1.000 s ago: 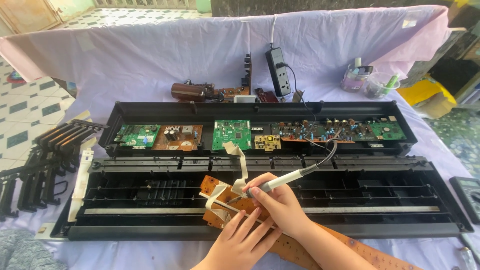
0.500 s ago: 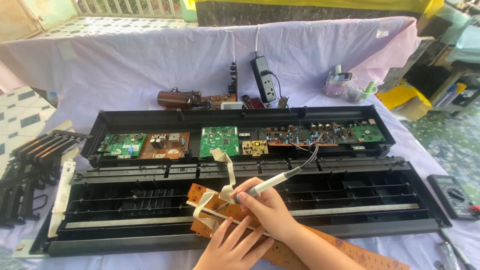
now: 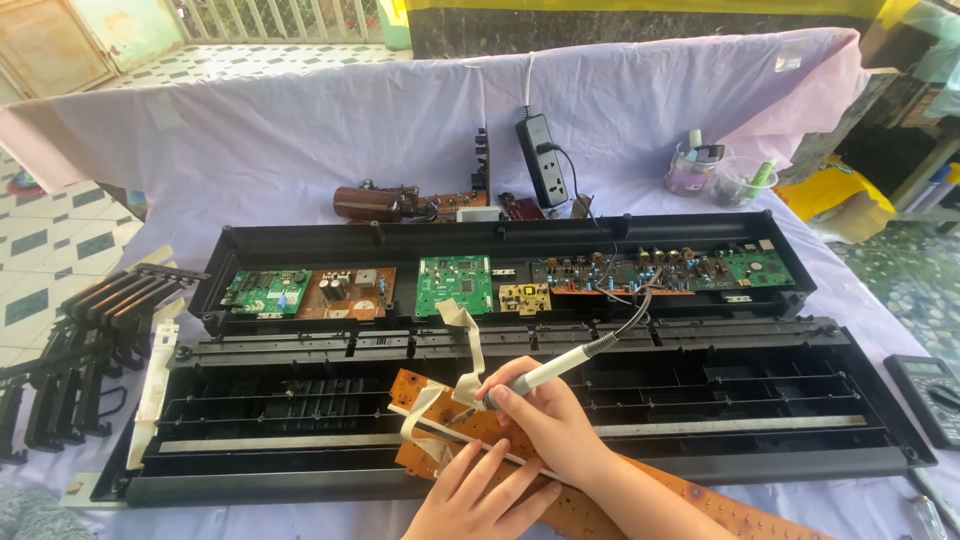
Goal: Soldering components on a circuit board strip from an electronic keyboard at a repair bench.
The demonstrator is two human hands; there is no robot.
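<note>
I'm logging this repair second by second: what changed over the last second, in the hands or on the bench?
Little changed. The view shifted, so everything sits elsewhere in the picture. The right hand still grips the soldering iron, its tip at the long brown circuit board by the white ribbon cable. The left hand still lies flat on that board. Nothing was picked up or let go; the open black keyboard case stays put.

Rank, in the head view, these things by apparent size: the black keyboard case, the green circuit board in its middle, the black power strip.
1. black keyboard case, by far.
2. green circuit board and black power strip look alike; the strip lies farther away, so unranked.
</note>
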